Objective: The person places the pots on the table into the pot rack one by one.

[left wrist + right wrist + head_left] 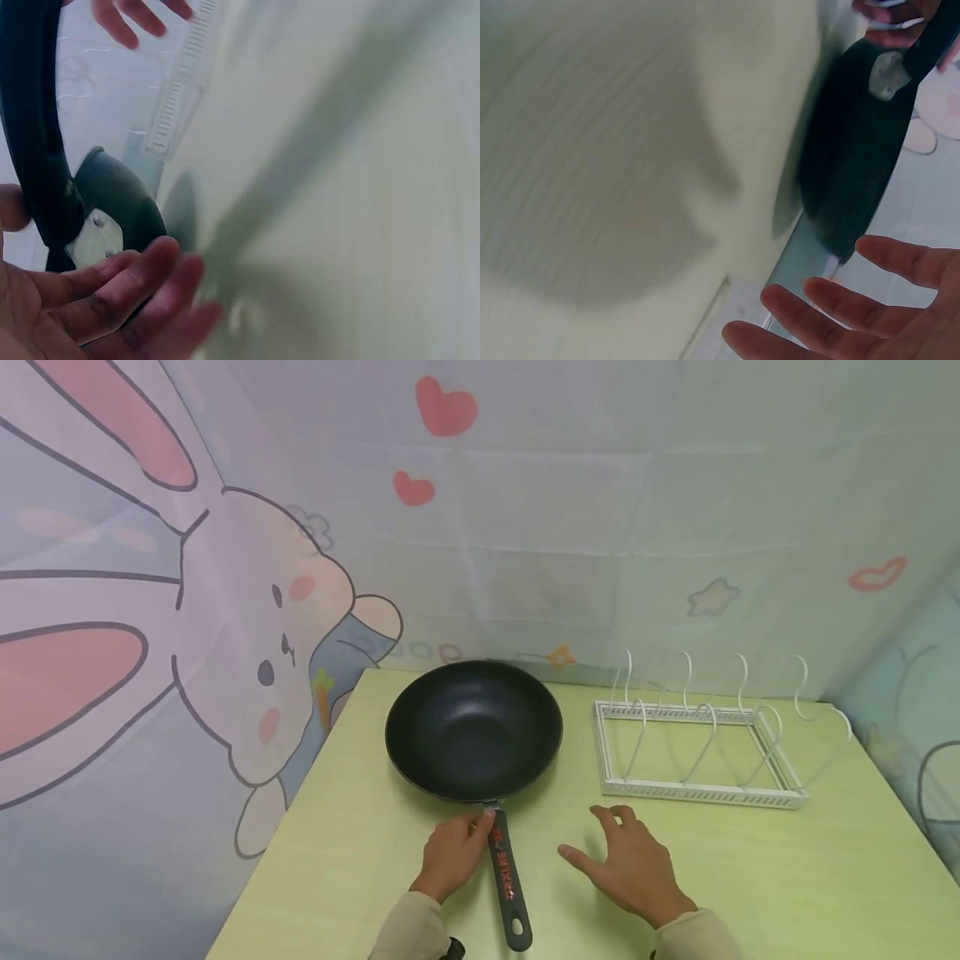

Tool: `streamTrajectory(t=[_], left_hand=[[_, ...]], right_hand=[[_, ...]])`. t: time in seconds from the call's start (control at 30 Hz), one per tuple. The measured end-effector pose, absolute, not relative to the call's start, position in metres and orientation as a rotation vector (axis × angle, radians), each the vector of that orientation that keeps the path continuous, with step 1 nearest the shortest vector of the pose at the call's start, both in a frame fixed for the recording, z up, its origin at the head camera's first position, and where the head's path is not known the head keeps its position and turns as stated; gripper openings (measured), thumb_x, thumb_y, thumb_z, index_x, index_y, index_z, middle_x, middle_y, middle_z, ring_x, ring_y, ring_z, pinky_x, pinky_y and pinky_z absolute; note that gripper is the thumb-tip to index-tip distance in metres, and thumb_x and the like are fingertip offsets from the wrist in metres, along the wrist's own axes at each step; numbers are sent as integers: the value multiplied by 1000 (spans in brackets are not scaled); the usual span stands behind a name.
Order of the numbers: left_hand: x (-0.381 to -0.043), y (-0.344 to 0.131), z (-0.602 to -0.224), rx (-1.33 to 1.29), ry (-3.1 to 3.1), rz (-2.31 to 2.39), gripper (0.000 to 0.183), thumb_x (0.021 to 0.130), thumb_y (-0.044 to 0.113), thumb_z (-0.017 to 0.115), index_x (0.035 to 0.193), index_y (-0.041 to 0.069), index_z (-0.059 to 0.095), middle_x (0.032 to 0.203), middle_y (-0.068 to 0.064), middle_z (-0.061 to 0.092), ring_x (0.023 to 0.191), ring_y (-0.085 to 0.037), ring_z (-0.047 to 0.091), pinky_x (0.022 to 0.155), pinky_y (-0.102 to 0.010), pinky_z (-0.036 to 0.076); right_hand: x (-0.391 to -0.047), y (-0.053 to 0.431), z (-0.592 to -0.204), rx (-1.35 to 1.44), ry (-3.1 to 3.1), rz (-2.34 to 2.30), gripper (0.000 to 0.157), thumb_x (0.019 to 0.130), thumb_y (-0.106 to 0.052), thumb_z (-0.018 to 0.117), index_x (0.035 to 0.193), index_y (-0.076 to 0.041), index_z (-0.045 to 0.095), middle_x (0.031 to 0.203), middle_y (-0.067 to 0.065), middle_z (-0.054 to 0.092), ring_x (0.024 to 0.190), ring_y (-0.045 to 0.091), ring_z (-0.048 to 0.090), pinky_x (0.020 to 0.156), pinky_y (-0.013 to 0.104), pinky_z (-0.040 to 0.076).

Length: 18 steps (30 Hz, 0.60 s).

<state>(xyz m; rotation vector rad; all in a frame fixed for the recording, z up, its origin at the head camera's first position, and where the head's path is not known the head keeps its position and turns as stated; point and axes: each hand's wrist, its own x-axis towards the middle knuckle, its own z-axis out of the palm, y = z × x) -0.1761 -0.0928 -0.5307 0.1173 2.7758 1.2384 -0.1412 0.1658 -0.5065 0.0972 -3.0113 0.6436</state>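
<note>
A black wok (pixel 472 727) with rounded sides sits on the table, its dark handle (pixel 506 877) with red lettering pointing toward me. My left hand (pixel 452 853) holds the handle close to the bowl, thumb on top. In the left wrist view, the fingers (pixel 157 285) of that hand stretch beneath the handle near the metal bracket (pixel 97 236). To the right of the handle, my right hand (pixel 633 867) hovers with spread fingers and nothing in it. In the right wrist view, its fingers (pixel 855 307) are apart from the wok.
A white wire rack (pixel 705 793) with upright curved hooks stands at the right rear of the light green table (pixel 810 877). Printed cloth (pixel 562 510) hangs behind the table, and a cartoon rabbit (pixel 240 635) covers the cloth at left.
</note>
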Motion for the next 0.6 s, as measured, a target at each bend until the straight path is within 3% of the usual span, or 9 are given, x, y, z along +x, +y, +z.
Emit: streamTrajectory(t=[0.23,0.6], left_hand=[[-181,-82,-527,-9,2322,1786,46,105,39,51,119,-3,64,91,-10,69,70,-11,66,62,-30,61],[-181,-75,-522,-35,2211,1901,33,104,27,54,105,-4,62,81,-2,66,66,-9,65,61,-28,60]], right_hand=[[-133,127,-505,224,-3000,748,73,84,-71,62,131,-15,62,127,8,63,103,25,69,68,43,57],[-119,96,-508,486,-2937,960,53,92,-57,62,118,-11,68,111,6,69,87,21,69,64,31,53]])
